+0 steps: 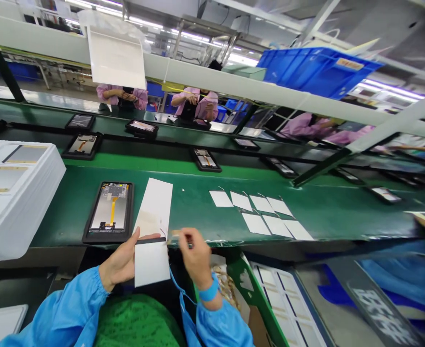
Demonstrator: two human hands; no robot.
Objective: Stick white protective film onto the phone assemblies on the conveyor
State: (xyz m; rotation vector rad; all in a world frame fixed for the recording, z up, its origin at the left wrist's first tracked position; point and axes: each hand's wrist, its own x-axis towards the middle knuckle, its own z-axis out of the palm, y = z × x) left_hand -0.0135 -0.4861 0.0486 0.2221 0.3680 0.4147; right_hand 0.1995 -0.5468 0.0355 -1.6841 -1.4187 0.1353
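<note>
My left hand [120, 262] holds a small white rectangular pad with a dark top edge [150, 262] in front of my chest. My right hand [196, 255] is pinched at the pad's upper right corner, on a thin pale tab or strip [175, 234]. Just beyond lies a long white liner sheet [155, 205] on the green bench [198, 202]. To its left a black tray with an open device showing an orange flex cable [109, 211] rests on the bench. Several small white rectangular pads [261, 214] lie in two rows to the right.
A tall stack of white trays [15, 193] stands at the left. More black trays with devices [82, 144] ride the conveyor beyond. People in pink sleeves [196, 103] work across the line. A blue bin [317, 70] sits on the overhead shelf. A box of white parts [288, 303] is lower right.
</note>
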